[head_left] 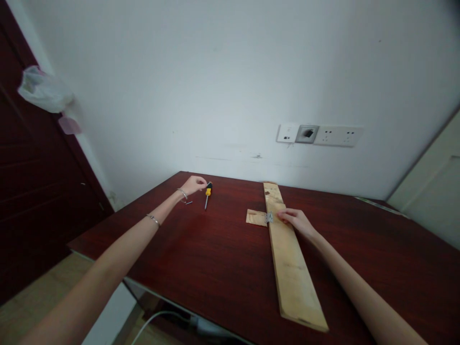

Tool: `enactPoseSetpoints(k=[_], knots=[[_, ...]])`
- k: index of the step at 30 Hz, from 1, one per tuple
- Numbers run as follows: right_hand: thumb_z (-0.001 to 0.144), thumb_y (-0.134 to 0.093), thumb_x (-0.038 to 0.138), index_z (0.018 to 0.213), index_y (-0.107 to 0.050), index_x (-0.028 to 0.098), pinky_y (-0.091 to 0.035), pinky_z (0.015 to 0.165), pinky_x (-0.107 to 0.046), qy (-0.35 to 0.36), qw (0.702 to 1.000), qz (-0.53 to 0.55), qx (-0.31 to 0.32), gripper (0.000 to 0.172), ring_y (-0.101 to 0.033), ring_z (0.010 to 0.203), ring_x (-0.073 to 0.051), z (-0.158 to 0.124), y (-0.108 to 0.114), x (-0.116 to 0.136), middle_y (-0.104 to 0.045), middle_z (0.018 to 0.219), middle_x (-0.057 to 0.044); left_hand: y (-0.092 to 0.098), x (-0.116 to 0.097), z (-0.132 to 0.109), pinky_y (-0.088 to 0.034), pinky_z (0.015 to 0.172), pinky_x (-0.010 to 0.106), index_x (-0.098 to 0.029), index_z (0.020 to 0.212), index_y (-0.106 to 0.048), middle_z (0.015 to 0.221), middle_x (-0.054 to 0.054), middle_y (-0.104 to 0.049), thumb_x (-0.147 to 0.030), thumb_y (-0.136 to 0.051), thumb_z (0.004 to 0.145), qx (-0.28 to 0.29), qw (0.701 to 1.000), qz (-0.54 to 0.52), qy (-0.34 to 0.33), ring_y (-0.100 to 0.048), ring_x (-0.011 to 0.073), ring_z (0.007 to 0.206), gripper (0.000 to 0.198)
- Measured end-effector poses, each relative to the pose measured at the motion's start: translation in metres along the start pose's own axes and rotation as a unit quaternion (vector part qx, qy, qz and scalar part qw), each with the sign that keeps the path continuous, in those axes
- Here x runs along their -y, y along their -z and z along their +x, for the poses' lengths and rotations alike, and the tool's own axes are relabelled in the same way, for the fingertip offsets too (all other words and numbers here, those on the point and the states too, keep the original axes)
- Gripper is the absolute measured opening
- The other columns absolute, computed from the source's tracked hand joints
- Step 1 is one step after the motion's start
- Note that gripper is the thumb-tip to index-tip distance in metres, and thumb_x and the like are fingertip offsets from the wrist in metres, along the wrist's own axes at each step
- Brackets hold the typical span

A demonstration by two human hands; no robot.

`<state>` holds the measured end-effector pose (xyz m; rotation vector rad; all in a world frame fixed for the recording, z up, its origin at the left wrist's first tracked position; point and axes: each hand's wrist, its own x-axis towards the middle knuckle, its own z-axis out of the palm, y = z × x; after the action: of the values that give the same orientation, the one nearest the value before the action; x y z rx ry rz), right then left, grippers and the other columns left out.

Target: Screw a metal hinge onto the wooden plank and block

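Note:
At the far left part of the table, my left hand is closed in a pinch at the top end of a screwdriver. The screwdriver has a yellow and black handle, and its metal shaft points toward me. A long wooden board lies lengthwise on the table. Against its left edge sits a short wood piece, with a small metal hinge across the joint. My right hand rests on the board just right of the hinge, its fingers bent together on the wood; whether they hold anything small is hidden.
The dark red table stands against a white wall with sockets. A white plastic bag hangs by the brown door at left. Below the table's front edge runs a white cable. A pale cabinet stands at right.

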<state>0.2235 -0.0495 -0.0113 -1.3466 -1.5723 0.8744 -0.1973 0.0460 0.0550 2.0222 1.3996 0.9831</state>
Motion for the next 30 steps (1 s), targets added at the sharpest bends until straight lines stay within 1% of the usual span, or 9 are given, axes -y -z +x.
enactPoseSetpoints(k=[2,6,10,13,17,21,23,25,30], knots=[[0.066,-0.059,0.039,0.072,-0.071,0.013,-0.043,0.059,-0.027,0.016,1.000,-0.026,0.001,0.029,-0.056,0.061,-0.016,0.001,-0.002,-0.002,-0.067,0.067,-0.004,-0.029,-0.022,0.009,-0.046,0.059,0.023,-0.012,0.070,-0.064,0.066,0.002,-0.062,-0.027,-0.063,0.067,-0.017,0.996,-0.079,-0.045,-0.056,0.0110,0.059,0.016],[0.070,-0.055,0.036,0.075,-0.071,0.014,-0.043,0.060,-0.028,0.069,0.992,-0.100,-0.016,0.028,-0.059,0.063,-0.019,0.001,-0.007,0.002,-0.068,0.067,-0.004,-0.088,-0.064,0.014,-0.047,0.059,0.023,-0.012,0.069,-0.063,0.066,0.001,-0.062,-0.028,-0.064,0.068,-0.011,0.981,-0.169,-0.095,-0.056,0.0102,0.057,0.016],[0.073,-0.052,0.035,0.075,-0.070,0.015,-0.045,0.064,-0.029,0.117,0.983,-0.127,-0.062,0.027,-0.061,0.067,-0.020,0.003,-0.011,0.009,-0.070,0.076,-0.006,-0.135,-0.094,0.009,-0.046,0.059,0.023,-0.011,0.071,-0.063,0.068,0.001,-0.062,-0.029,-0.065,0.068,-0.014,0.960,-0.263,-0.100,-0.057,0.0102,0.058,0.018],[0.076,-0.052,0.034,0.078,-0.070,0.016,-0.046,0.065,-0.030,0.150,0.977,-0.118,-0.095,0.026,-0.062,0.070,-0.020,0.007,-0.013,0.015,-0.071,0.083,-0.008,-0.160,-0.105,0.003,-0.047,0.060,0.023,-0.010,0.074,-0.063,0.070,0.002,-0.062,-0.030,-0.067,0.068,-0.021,0.936,-0.341,-0.080,-0.057,0.0100,0.059,0.021],[0.078,-0.052,0.034,0.083,-0.069,0.018,-0.047,0.067,-0.030,0.189,0.972,-0.098,-0.102,0.025,-0.062,0.076,-0.020,0.015,-0.018,0.026,-0.070,0.088,-0.008,-0.178,-0.108,-0.003,-0.047,0.059,0.023,-0.010,0.074,-0.064,0.071,0.003,-0.062,-0.029,-0.068,0.067,-0.016,0.921,-0.384,-0.063,-0.057,0.0097,0.059,0.021],[0.078,-0.054,0.035,0.086,-0.069,0.018,-0.048,0.069,-0.030,0.199,0.973,-0.071,-0.093,0.024,-0.062,0.078,-0.019,0.024,-0.024,0.037,-0.069,0.092,-0.008,-0.184,-0.108,-0.004,-0.048,0.060,0.023,-0.009,0.072,-0.064,0.071,0.003,-0.062,-0.028,-0.069,0.068,-0.003,0.919,-0.389,-0.063,-0.056,0.0100,0.061,0.020],[0.078,-0.055,0.037,0.087,-0.070,0.018,-0.049,0.070,-0.031,0.193,0.975,-0.047,-0.094,0.026,-0.062,0.081,-0.019,0.029,-0.028,0.041,-0.069,0.093,-0.008,-0.186,-0.109,-0.004,-0.048,0.061,0.023,-0.009,0.073,-0.065,0.072,0.003,-0.062,-0.028,-0.069,0.068,-0.001,0.919,-0.389,-0.061,-0.056,0.0103,0.062,0.020],[0.077,-0.056,0.039,0.088,-0.070,0.018,-0.050,0.068,-0.031,0.179,0.979,-0.010,-0.100,0.028,-0.062,0.083,-0.021,0.033,-0.032,0.044,-0.069,0.095,-0.009,-0.188,-0.110,-0.005,-0.049,0.061,0.024,-0.009,0.074,-0.066,0.074,0.004,-0.062,-0.028,-0.069,0.068,-0.001,0.918,-0.393,-0.058,-0.056,0.0110,0.064,0.020],[0.072,-0.060,0.042,0.080,-0.072,0.018,-0.050,0.060,-0.030,0.157,0.981,0.047,-0.107,0.028,-0.062,0.083,-0.023,0.039,-0.039,0.051,-0.070,0.090,-0.009,-0.190,-0.113,-0.005,-0.049,0.061,0.024,-0.010,0.075,-0.066,0.076,0.004,-0.063,-0.029,-0.070,0.066,0.002,0.911,-0.407,-0.061,-0.056,0.0122,0.067,0.021]])
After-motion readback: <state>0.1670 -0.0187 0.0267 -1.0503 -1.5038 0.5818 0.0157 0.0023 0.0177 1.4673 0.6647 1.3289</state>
